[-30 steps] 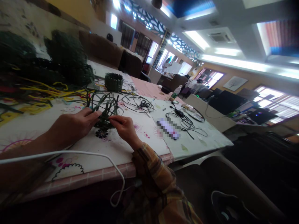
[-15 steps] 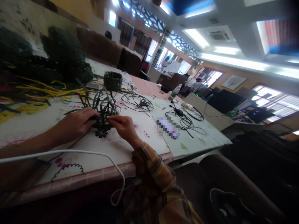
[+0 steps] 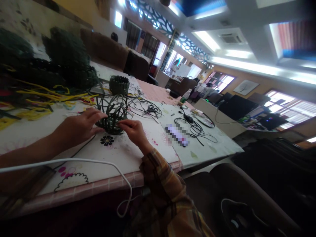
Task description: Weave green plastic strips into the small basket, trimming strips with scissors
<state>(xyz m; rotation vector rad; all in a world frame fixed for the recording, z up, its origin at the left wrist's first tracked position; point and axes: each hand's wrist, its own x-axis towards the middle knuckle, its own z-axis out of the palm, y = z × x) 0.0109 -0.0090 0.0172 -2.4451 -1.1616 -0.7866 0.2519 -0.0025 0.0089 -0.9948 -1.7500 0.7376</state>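
A half-woven dark green basket [image 3: 114, 122] sits on the white flowered tablecloth, its loose upright strips curving up and inward. My left hand [image 3: 82, 126] is at its left side, fingers and thumb bent around the edge; the fingertips partly disappear against the strips. On the other side, my right hand [image 3: 134, 131] is closed in a pinch at the basket's wall, on what looks like a thin green strip. Behind stands a finished-looking dark woven basket [image 3: 119, 85]. One dark strand runs across the cloth below my left hand.
Yellow strips [image 3: 56, 96] and dark woven pieces [image 3: 69, 59] pile up at the left. Coiled dark strands [image 3: 145, 108] lie behind the basket. To the right are a blurred-out phone-like object [image 3: 176, 135], a black cable [image 3: 190, 123] and a bottle [image 3: 185, 97]. A white cable [image 3: 98, 160] crosses in front.
The basket has turned or tipped, and its loose strips now lean more to the right. My left fingers have spread slightly and drawn back; my right hand has shifted a little right, still pinching.
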